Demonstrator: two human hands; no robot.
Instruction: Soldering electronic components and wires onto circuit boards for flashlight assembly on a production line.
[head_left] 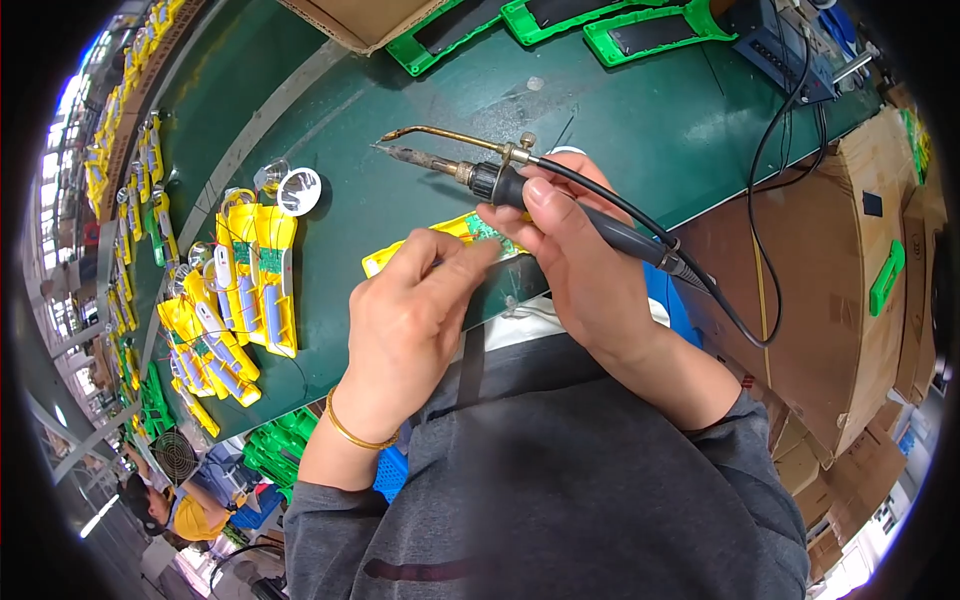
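In my right hand (590,270) is a soldering iron (486,183), its dark handle lying between thumb and fingers. The tip points left over the green table, and a thin brass tube (450,132) clamped to the iron runs above it. Below the iron lies a yellow plastic housing (388,257) with a green circuit board (482,229) at its right end. My left hand (405,310) is closed in a pinch at the near side of this board. What those fingers hold, if anything, is hidden. The tip is well apart from the board.
Several yellow housings with batteries (272,310) and a white lamp reflector (299,192) lie at left. Green frames (655,38) lie along the far edge, near a blue control box (780,50). Cardboard boxes (800,250) stand at right. A person in yellow (195,517) is at lower left.
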